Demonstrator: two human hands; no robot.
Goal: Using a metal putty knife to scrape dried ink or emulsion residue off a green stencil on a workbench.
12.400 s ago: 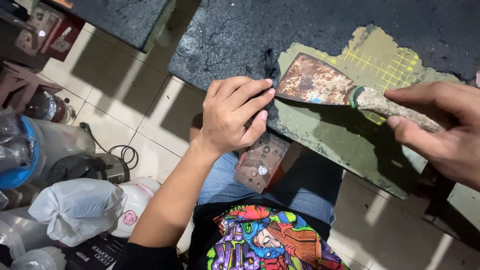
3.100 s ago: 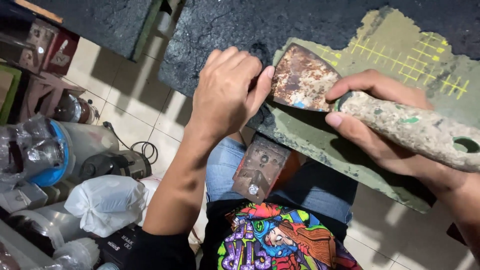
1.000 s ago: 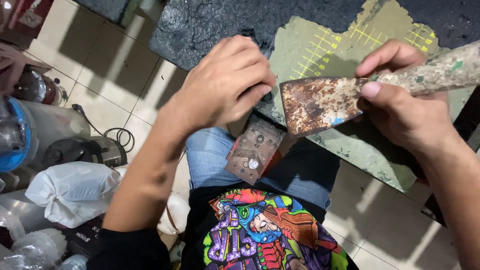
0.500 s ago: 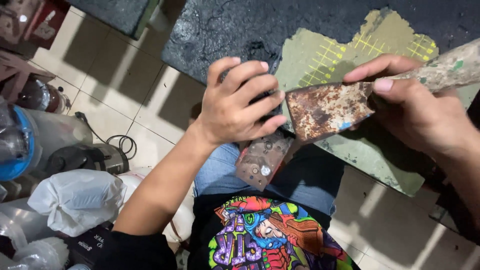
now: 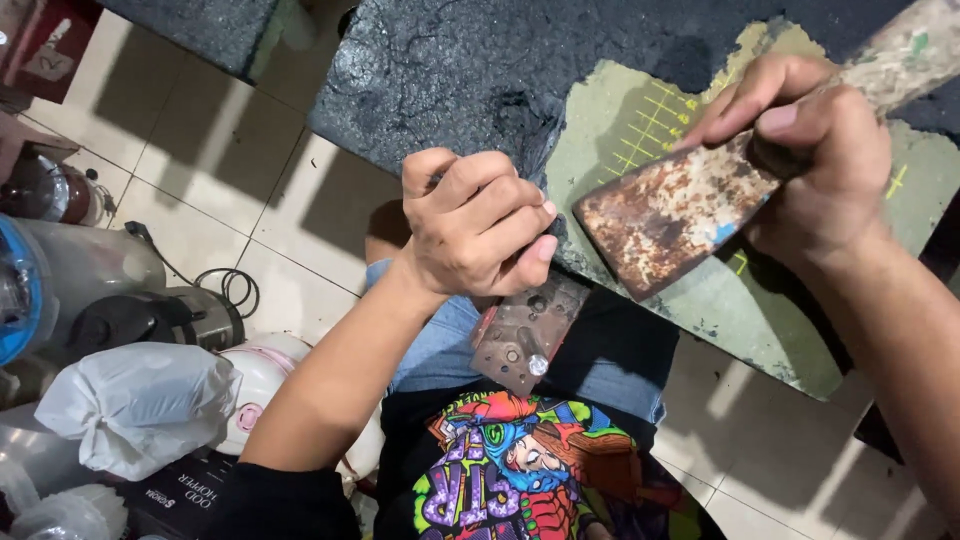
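Observation:
A rusty scraper [image 5: 668, 222] with a paint-stained handle is gripped in my right hand [image 5: 812, 160], its blade tilted down toward the near edge of a green cutting mat [image 5: 640, 120]. The mat is coated with a peeling black rubbery layer [image 5: 470, 70]. My left hand [image 5: 470, 228] is curled at the mat's near edge, fingers pinching the lifted edge of that black layer just left of the blade tip. A worn metal plate [image 5: 525, 335] lies on my lap under the mat.
White tiled floor [image 5: 250, 200] lies to the left. A white plastic bag [image 5: 140, 405], a blue-capped large bottle [image 5: 40, 285], a black appliance with a coiled cord [image 5: 190, 310] and a white helmet-like object [image 5: 265, 370] crowd the lower left.
My left hand has closed into a tighter pinch on the black layer's edge. The scraper has lifted slightly and shifted right, blade now angled down toward the mat edge.

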